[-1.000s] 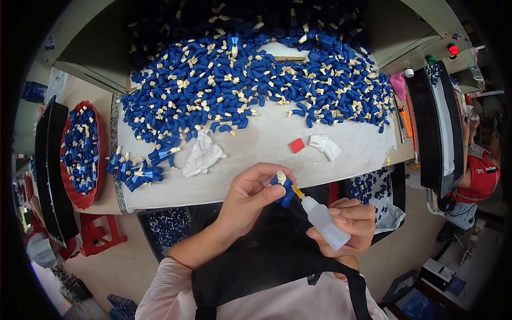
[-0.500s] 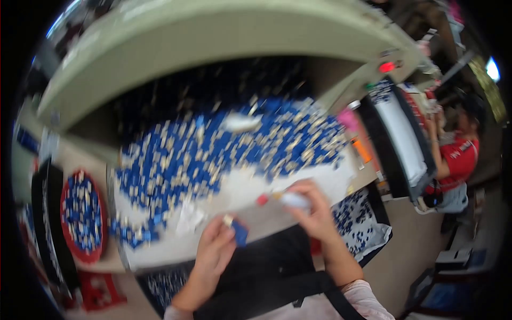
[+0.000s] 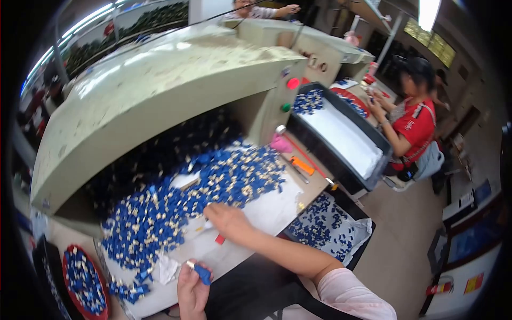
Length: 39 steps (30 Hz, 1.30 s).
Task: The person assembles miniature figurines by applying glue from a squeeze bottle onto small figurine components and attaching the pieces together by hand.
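Observation:
My left hand (image 3: 193, 290), low in the view, pinches a small blue piece (image 3: 202, 274) with a cream-coloured end pointing up. Stretched forward over the white work surface (image 3: 266, 210), my right hand (image 3: 228, 220) has its fingers bent together at the near edge of a wide heap of similar blue and cream pieces (image 3: 141, 213). What its fingertips hold is hidden. Just under that hand show a small red piece (image 3: 220, 239) and a whitish bit (image 3: 201, 229); whether they belong to something in the palm I cannot tell. Crumpled white paper (image 3: 166, 268) lies left of my hands.
A beige hooded booth (image 3: 160, 90) arches over the heap. A red basket (image 3: 104, 290) of blue pieces stands left. On the right are an orange-handled tool (image 3: 302, 165), a black tray (image 3: 368, 186) and a lower tray (image 3: 364, 242). A person in red (image 3: 416, 125) works beyond.
My view has swung to the right. My right hand, which held a white bottle-like thing near a red tip, has reached forward to the heap. My left hand keeps its blue piece.

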{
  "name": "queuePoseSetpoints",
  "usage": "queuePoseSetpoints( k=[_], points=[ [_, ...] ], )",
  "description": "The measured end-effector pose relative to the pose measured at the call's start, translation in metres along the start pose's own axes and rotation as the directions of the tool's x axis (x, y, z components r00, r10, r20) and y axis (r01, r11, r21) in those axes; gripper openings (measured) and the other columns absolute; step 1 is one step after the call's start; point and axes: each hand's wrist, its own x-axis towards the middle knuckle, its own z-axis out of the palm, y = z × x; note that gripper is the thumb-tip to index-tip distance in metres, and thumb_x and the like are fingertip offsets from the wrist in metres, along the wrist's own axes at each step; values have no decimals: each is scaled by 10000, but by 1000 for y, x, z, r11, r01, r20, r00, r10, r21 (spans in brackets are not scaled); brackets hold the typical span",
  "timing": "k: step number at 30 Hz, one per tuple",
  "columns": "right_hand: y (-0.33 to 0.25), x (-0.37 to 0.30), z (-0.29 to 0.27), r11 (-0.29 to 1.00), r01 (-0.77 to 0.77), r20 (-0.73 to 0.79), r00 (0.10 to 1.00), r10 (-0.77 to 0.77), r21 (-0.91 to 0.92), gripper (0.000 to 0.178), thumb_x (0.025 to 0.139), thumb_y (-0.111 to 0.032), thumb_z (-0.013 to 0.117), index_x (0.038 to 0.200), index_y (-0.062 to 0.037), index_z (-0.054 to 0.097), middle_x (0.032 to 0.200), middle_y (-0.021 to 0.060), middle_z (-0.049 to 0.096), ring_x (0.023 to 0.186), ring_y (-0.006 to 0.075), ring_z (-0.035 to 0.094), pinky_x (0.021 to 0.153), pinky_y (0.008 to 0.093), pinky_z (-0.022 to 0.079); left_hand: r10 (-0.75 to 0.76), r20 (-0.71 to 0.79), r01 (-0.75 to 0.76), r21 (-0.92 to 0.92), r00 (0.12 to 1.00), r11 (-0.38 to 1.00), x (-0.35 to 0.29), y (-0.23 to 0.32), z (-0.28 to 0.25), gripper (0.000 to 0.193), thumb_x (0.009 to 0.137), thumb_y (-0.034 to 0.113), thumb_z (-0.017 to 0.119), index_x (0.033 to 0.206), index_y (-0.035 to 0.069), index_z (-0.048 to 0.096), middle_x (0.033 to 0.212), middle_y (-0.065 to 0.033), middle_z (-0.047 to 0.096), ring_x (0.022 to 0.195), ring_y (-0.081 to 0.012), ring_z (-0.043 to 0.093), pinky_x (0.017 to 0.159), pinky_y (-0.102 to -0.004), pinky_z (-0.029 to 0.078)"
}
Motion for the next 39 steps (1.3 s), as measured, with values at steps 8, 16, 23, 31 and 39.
queuePoseSetpoints(
  k=[8, 16, 23, 31, 39],
  points=[
    [0, 9, 6, 993, -101, 76, 992, 96, 61, 215, 582, 34, 508, 776, -59, 497, 722, 83, 531, 692, 262, 542, 575, 337, 453, -9, 33, 10, -41, 999, 999, 6, 2, -3, 259, 763, 57, 546, 1012, 23, 484, 915, -131, 521, 842, -237, 538, 711, -315, 447],
    [22, 4, -30, 930, -179, -50, 977, 205, 322, 160, 634, 22, 620, 768, -18, 542, 776, 96, 583, 698, 203, 580, 609, 265, 444, -53, 91, 61, -78, 994, 995, 10, 0, -7, 263, 796, 58, 514, 1054, 20, 479, 933, -117, 539, 873, -204, 531, 752, -300, 422],
    [15, 14, -26, 931, -212, 15, 976, 217, 296, 126, 658, 16, 606, 769, -18, 557, 761, 92, 585, 688, 213, 574, 604, 272, 438, -54, 66, 59, -85, 996, 995, 8, 2, -9, 257, 784, 82, 533, 1029, 22, 482, 943, -131, 526, 858, -234, 545, 731, -312, 446],
    [1, 49, -5, 920, -146, 96, 988, 118, 364, 204, 630, 36, 599, 821, -29, 567, 794, 113, 586, 743, 263, 577, 639, 304, 447, -70, 77, 79, -116, 995, 990, 8, 6, -10, 243, 796, 66, 516, 1034, 28, 488, 934, -123, 539, 881, -235, 545, 757, -318, 444],
    [5, 87, 22, 908, -126, 184, 981, 56, 399, 119, 681, -21, 610, 797, -23, 583, 805, 87, 596, 754, 200, 575, 687, 270, 433, -60, 130, 77, -133, 990, 988, 11, 12, -15, 246, 801, 65, 511, 1043, 30, 487, 941, -111, 538, 890, -200, 530, 771, -297, 427]
  ],
)
